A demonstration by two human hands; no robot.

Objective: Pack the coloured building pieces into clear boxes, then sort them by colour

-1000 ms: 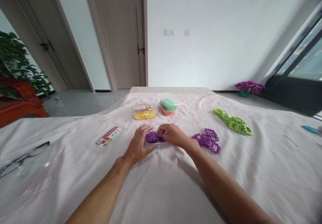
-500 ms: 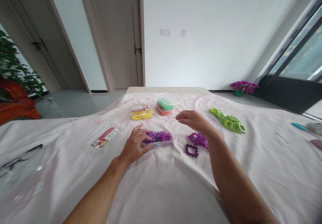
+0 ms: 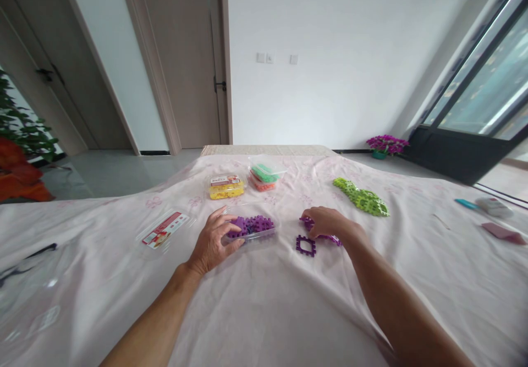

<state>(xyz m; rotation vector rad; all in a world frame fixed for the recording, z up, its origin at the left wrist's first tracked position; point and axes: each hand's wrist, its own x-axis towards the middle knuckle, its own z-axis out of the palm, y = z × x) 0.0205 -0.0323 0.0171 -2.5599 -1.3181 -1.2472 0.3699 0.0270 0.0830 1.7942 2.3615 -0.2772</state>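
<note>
My left hand (image 3: 215, 240) grips the left end of a clear plastic box (image 3: 264, 234), thumb along its front wall and fingers over the rim. Purple notched building pieces (image 3: 258, 224) lie inside that box, with something darker among them. To the right of the box, my right hand (image 3: 325, 222) is lowered over a small pile of loose purple building pieces (image 3: 333, 240). Its fingers curl round some of them, and the palm hides much of the pile. Just in front, a single square purple frame piece (image 3: 306, 246) lies flat on the cloth.
Behind stand a box of yellow pieces (image 3: 226, 189) and a container of green and orange pieces (image 3: 264, 175). Linked lime-green pieces (image 3: 363, 197) lie at right. A labelled clear lid (image 3: 165, 230) and clear plastic packaging (image 3: 37, 295) lie at left on the pale cloth (image 3: 256, 312).
My right hand has come down from above the cloth onto the loose purple pieces. My left hand stays on the box. The whole view has shifted slightly.
</note>
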